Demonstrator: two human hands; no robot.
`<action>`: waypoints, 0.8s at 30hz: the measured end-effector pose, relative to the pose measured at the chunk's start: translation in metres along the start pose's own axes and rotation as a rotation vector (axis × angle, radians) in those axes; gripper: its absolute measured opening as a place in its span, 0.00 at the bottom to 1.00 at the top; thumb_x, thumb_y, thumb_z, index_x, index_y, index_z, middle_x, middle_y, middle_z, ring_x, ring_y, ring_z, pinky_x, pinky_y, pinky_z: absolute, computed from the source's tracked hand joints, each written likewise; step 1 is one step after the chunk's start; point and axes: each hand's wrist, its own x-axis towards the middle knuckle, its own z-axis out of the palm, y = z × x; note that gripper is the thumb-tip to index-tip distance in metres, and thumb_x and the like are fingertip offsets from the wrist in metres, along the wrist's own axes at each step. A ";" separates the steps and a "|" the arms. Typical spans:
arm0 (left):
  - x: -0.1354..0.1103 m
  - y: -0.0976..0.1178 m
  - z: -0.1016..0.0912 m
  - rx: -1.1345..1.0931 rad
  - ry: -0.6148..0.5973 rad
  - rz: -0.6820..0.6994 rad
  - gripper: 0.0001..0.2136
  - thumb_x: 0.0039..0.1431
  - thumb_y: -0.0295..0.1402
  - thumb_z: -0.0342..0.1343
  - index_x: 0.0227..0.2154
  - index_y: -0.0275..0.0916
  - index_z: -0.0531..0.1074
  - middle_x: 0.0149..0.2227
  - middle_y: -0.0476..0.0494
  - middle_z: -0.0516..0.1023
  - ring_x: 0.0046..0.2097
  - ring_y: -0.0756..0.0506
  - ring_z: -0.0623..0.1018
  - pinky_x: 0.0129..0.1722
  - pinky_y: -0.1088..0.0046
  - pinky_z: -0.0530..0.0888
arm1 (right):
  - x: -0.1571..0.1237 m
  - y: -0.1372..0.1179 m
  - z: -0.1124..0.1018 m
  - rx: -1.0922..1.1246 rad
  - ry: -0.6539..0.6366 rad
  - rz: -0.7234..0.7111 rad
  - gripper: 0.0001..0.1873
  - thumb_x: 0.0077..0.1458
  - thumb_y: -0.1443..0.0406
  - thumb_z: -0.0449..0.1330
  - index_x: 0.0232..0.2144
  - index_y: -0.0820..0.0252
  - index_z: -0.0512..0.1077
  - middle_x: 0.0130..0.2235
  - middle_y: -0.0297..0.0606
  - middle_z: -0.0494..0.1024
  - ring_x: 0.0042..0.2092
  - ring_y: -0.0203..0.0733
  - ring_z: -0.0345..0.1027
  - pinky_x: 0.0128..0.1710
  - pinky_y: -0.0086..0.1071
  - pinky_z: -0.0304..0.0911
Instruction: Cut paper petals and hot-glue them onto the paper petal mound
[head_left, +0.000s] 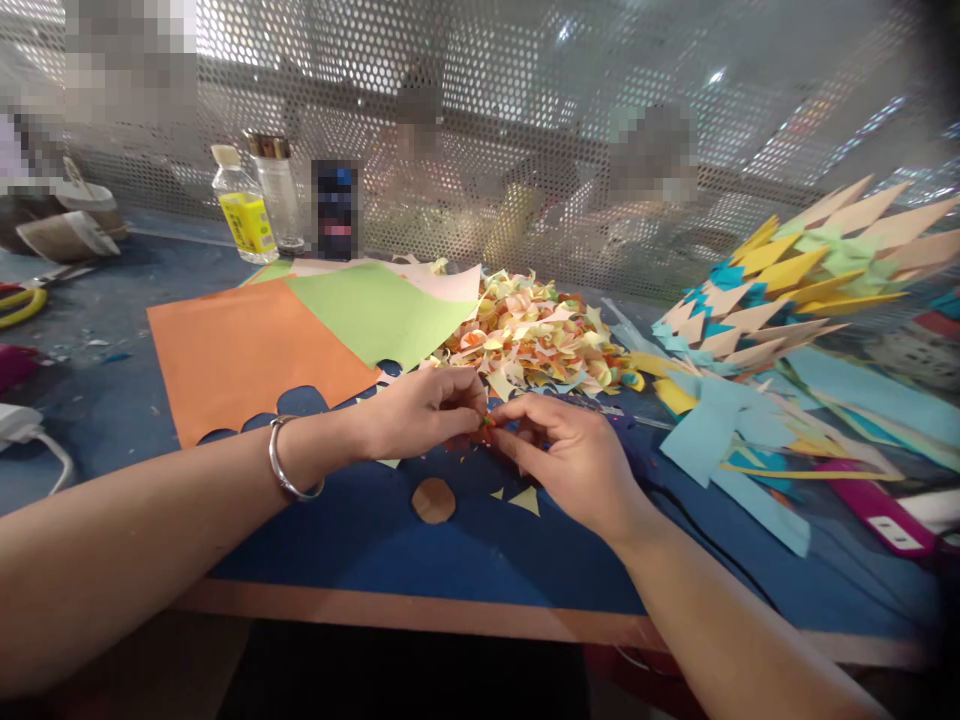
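Observation:
My left hand (439, 410) and my right hand (577, 455) meet over the front of the blue table. Between their pinched fingertips is a small orange paper piece (486, 430) with a touch of green, mostly hidden by the fingers. A round tan disc (433, 500) lies flat below my left hand. Near my right hand is a pale yellow paper scrap (526, 500). Behind the hands rises a heap of small curled paper pieces (547, 330). An orange paper sheet (247, 350) with rounded cutouts along its near edge overlaps a green sheet (382, 310).
A yellow-labelled bottle (247, 215) and a clear tumbler (281, 195) stand at the back. Folded-paper spikes (795, 265) and blue paper strips (705, 420) occupy the right, beside a magenta power strip (874, 505). Yellow-handled scissors (22, 305) lie left. A perforated metal screen (480, 60) closes the back.

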 end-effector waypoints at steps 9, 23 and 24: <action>-0.001 0.002 -0.005 -0.122 -0.099 -0.076 0.01 0.57 0.27 0.52 0.31 0.36 0.67 0.29 0.46 0.76 0.31 0.50 0.78 0.33 0.70 0.76 | -0.001 -0.002 0.000 0.022 -0.057 0.002 0.03 0.55 0.66 0.62 0.31 0.59 0.76 0.26 0.31 0.74 0.23 0.31 0.63 0.21 0.26 0.59; -0.005 0.010 -0.003 0.310 -0.032 -0.014 0.03 0.52 0.26 0.54 0.30 0.36 0.71 0.27 0.49 0.77 0.29 0.51 0.75 0.26 0.77 0.67 | 0.000 -0.002 -0.002 -0.041 -0.107 -0.106 0.04 0.56 0.68 0.61 0.29 0.60 0.75 0.26 0.31 0.73 0.26 0.31 0.62 0.25 0.26 0.56; -0.004 0.011 -0.004 0.332 -0.043 -0.025 0.03 0.51 0.27 0.54 0.30 0.36 0.71 0.27 0.49 0.77 0.28 0.51 0.75 0.25 0.77 0.67 | 0.000 -0.002 -0.002 -0.034 -0.112 -0.115 0.04 0.56 0.68 0.61 0.29 0.60 0.75 0.26 0.31 0.73 0.26 0.31 0.63 0.25 0.26 0.57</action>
